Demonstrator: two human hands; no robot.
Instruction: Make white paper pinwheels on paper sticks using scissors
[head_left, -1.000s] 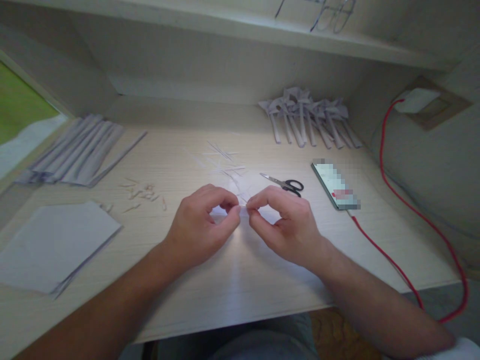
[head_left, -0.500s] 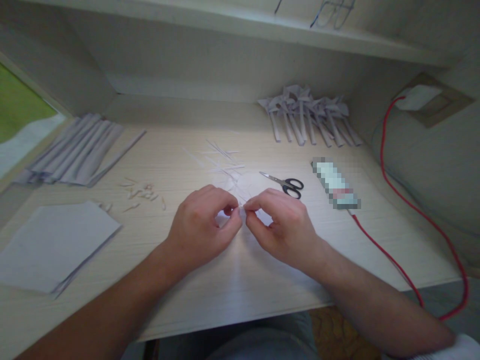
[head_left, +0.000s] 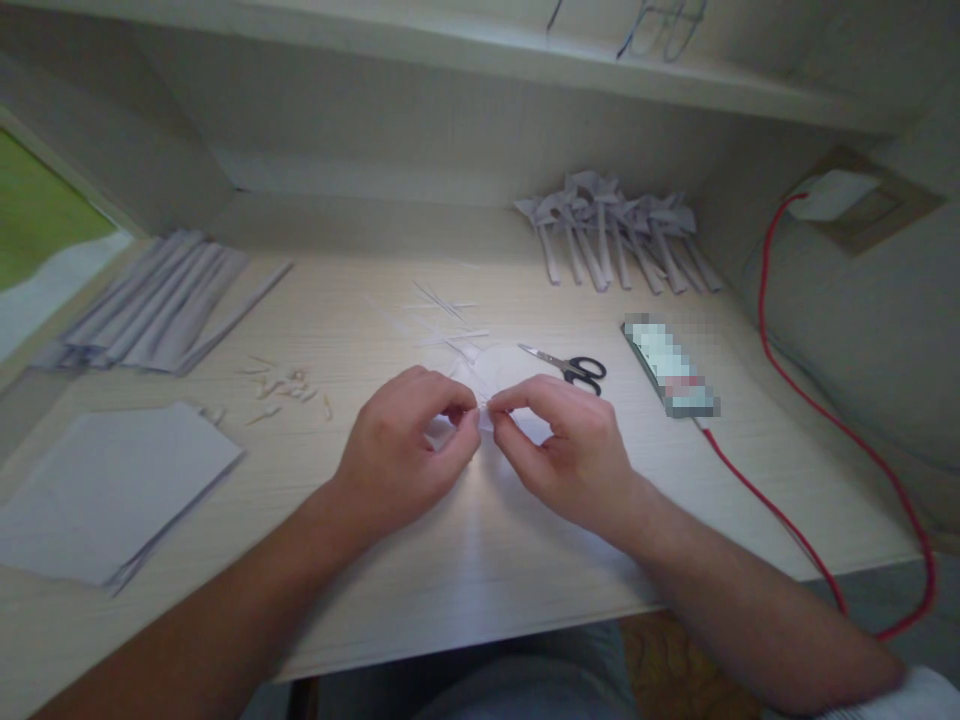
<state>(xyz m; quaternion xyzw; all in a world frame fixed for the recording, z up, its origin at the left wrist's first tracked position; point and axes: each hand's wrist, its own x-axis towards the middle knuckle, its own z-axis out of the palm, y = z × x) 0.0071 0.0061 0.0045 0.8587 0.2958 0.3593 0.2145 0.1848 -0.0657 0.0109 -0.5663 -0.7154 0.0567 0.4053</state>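
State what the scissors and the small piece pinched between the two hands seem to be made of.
Scissors: shiny grey blades, likely metal; glossy black handles, probably plastic. Small piece between left hand and right hand: thin, matte, white, apparently paper.

head cam | worn, faces forward-down | close over desk (head_left: 480,560) | edges somewhat blurred

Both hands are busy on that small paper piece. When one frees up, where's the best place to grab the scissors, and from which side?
Take the scissors by the black handle loops at their right end, coming from the right with the right hand. They lie flat on the desk, blades pointing left toward the paper scraps, so the handles are nearest that hand and away from the tips.
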